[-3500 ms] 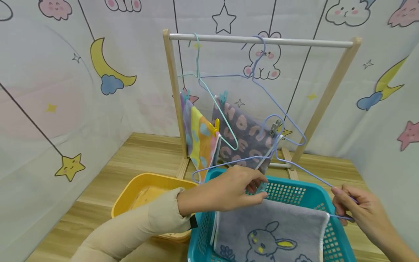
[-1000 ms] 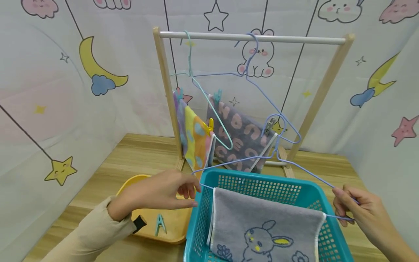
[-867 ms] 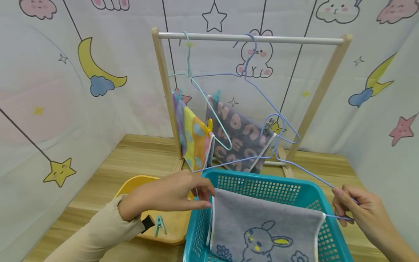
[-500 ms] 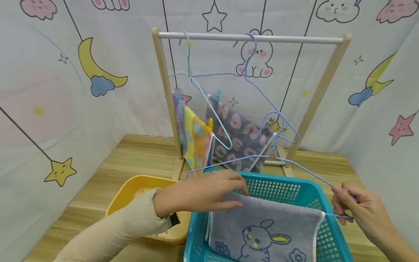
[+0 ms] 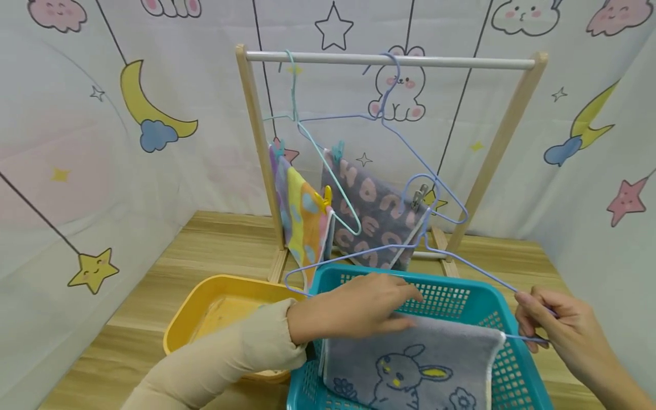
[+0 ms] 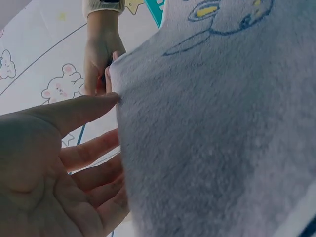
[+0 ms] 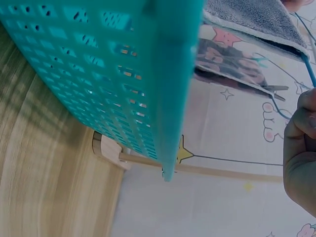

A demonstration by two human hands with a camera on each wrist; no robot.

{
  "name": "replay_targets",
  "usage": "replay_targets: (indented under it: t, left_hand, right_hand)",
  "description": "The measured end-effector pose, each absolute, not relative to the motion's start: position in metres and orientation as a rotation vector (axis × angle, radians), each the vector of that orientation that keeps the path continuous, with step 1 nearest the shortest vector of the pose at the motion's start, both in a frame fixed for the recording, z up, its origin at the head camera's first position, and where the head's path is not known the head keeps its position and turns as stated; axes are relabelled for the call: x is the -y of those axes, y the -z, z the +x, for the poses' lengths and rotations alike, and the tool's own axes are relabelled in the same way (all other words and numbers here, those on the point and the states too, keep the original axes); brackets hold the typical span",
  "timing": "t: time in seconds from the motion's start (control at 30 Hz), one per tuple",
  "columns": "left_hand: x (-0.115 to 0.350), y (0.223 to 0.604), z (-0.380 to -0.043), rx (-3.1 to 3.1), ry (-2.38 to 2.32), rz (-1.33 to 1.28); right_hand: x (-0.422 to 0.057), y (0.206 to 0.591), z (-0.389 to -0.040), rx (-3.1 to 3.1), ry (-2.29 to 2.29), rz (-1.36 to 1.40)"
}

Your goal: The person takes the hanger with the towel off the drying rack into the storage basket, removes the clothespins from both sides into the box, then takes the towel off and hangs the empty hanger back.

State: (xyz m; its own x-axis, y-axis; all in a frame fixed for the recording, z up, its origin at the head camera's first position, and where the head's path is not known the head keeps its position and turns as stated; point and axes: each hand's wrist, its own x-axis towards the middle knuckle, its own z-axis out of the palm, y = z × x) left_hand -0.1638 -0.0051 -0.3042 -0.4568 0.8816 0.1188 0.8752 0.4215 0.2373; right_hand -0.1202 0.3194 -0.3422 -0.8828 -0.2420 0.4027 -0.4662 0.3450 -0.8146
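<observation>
A grey towel point(image 5: 441, 347) with a rabbit drawing is folded over the bottom bar of a periwinkle wire clothes hanger point(image 5: 476, 266). My right hand point(image 5: 558, 322) grips that hanger at its right end. My left hand point(image 5: 359, 307) reaches over the towel's top edge, thumb and fingers spread. In the left wrist view its fingers point(image 6: 94, 153) lie along the towel's edge, and the right hand shows beyond. Below the towel stands a teal basket point(image 5: 512, 319), whose mesh side also fills part of the right wrist view.
Behind stands a wooden rack with a white rail point(image 5: 461, 61). On it hang a mint hanger point(image 5: 338, 182) with a colourful towel point(image 5: 302, 210) and a periwinkle hanger with a lettered towel point(image 5: 369, 210), held by clothespins. A yellow basin point(image 5: 205, 307) sits left, partly behind the sleeve.
My left hand held a light blue clothespin earlier; a similar one then lay in the yellow basin, now hidden. That hand has since moved right along the towel's top. The right hand keeps its grip.
</observation>
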Motion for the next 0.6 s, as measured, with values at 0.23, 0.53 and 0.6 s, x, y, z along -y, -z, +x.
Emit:
replay_targets:
  t: [0.23, 0.53, 0.6]
  left_hand:
    - [-0.0042, 0.3102, -0.1616, -2.555, -0.433, 1.643]
    - [-0.0058, 0.3134, -0.1584, -2.68, -0.508, 1.692]
    - [-0.0065, 0.3134, -0.1576, -2.707, -0.523, 1.687]
  right_hand:
    - [-0.318, 0.3443, -0.1188, 2.348, -1.652, 0.686]
    - [-0.3195, 0.3453, -0.1176, 2.409, -1.617, 0.656]
    - [-0.32, 0.3456, -0.1177, 2.412, -1.63, 0.661]
